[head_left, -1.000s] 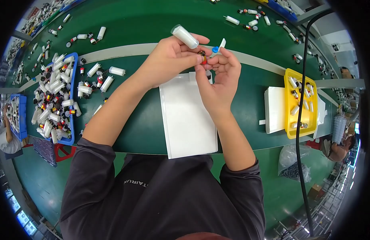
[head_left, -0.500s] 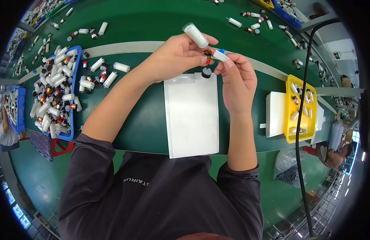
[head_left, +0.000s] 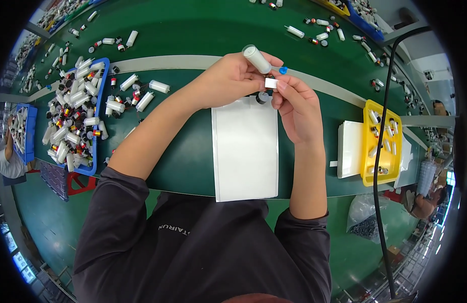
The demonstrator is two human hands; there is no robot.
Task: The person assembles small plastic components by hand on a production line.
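Observation:
My left hand point(head_left: 228, 83) is closed on a translucent white tube point(head_left: 257, 59), tilted with its round end up and left. Below the tube, a small dark part is mostly hidden by my fingers and a white piece. A round dark cap point(head_left: 262, 97) hangs under it. My right hand point(head_left: 300, 103) pinches this small white rectangular piece point(head_left: 271, 83) between thumb and forefinger, against the dark part. A small blue tip point(head_left: 283, 70) shows behind the right fingers; what it belongs to is hidden. Beneath both hands lies a white rectangular sheet point(head_left: 246, 151).
To the left, a blue bin point(head_left: 94, 146) is heaped with white tubes and small dark parts. Loose tubes point(head_left: 159, 87) lie beside it. At right stand a yellow tray point(head_left: 367, 178) with a few parts and a white stack point(head_left: 348, 151). A black cable point(head_left: 379, 202) hangs in front.
The white piece in my right hand has moved left and down onto the small part, now covering most of it. The tube has shifted slightly right and down.

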